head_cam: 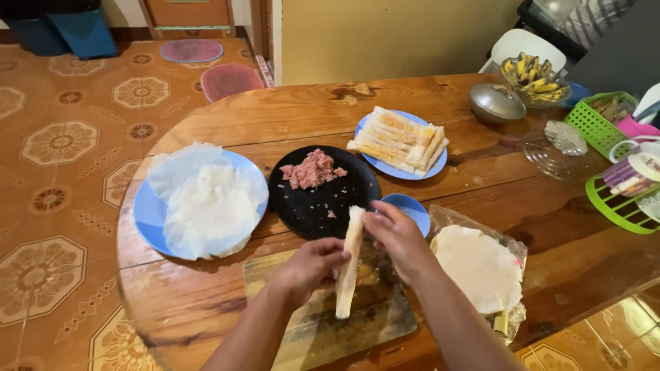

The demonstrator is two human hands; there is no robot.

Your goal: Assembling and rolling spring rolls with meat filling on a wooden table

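Holding a long pale roll [349,264] between them, the left hand [311,266] pinches its middle while the right hand [397,237] grips its upper end, both fingers closed on the wrapper, above a wooden board [385,319] at the near edge of the round table [289,113]. Behind it, a blue plate [440,167] already carries a stack of finished rolls [399,139]. A black plate [344,199] holds only a small mound of pink minced meat [311,170], so most filling looks used. Loose wrappers [206,199] lie on another blue plate [144,220] to the left, more [478,264] on plastic to the right. A small blue bowl [411,205] sits just beyond the right hand; its contents are unclear.
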